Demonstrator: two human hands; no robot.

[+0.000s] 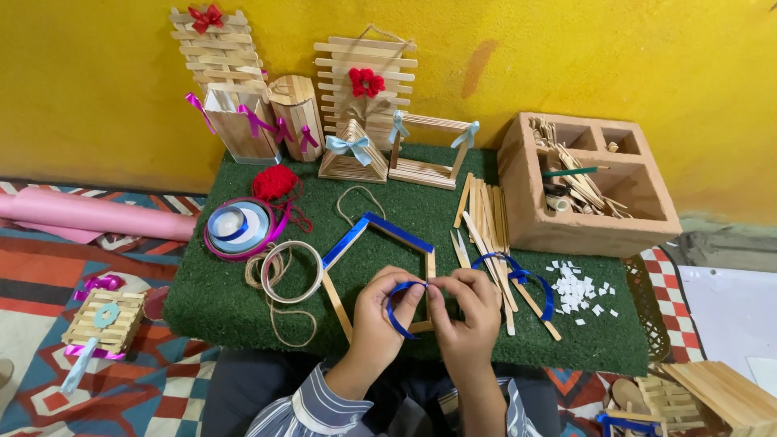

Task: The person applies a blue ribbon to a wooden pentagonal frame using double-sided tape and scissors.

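My left hand [380, 311] and my right hand [469, 311] meet over the near edge of a green turf mat [227, 299]. Together they pinch a short blue ribbon [396, 311] that is bent into a loop between the fingertips. Just beyond the hands lies a house-shaped frame of craft sticks [380, 243]; its two roof sticks are covered in blue. More blue ribbon [510, 271] lies curled over loose wooden sticks [486, 226] to the right.
On the mat are ribbon spools [239, 226], red yarn [273, 182], twine [279, 271] and white paper bits [576, 289]. Stick crafts stand along the yellow wall. A hollow brick [587, 182] holds sticks. A pink roll [89, 214] and a small stick box [101, 320] lie left.
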